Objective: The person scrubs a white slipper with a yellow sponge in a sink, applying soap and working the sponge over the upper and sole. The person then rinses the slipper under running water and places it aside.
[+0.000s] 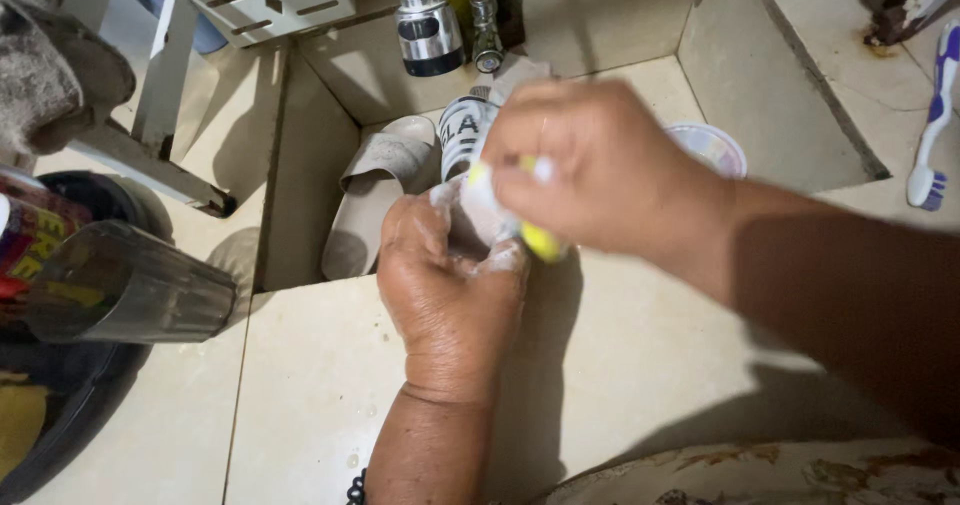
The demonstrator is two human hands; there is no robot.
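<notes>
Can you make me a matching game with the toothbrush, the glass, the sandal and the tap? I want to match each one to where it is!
Things:
1. toothbrush
2. glass
3. sandal
4. tap

Places:
A. down inside the sink
B. lying on its side at the left, on the counter
C. at the top, above the sink
D. far right, on the counter

Right pairs: 1-D, 2-B, 3-A, 4-C
</notes>
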